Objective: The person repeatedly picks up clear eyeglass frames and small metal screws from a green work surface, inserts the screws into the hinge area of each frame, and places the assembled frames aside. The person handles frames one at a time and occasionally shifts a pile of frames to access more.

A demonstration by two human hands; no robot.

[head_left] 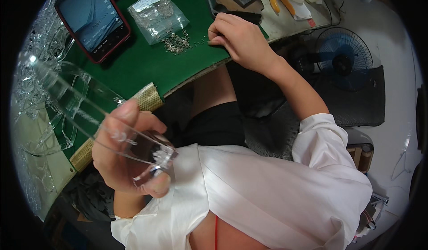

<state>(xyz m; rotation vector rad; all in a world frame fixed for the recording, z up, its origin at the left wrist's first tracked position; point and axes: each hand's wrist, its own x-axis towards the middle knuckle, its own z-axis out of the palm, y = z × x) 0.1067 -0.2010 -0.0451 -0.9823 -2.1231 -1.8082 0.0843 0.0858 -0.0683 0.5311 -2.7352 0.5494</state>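
Observation:
Close to the camera, my left hand is closed round a clear plastic eyeglass frame, whose long transparent temple points up to the left. Over the green work surface rests my right hand, its fingers curled and thumb pressed against them; whatever they hold, if anything, is too small to make out. Just left of those fingertips lies a small heap of tiny metal parts, seemingly screws. They lie at the mouth of a clear plastic bag filled with more of them.
A red-cased phone lies at the upper left. Many clear eyeglass frames pile up along the left side. Yellow-handled pliers and a dark tray are at the far right. A blue fan stands beyond the table edge.

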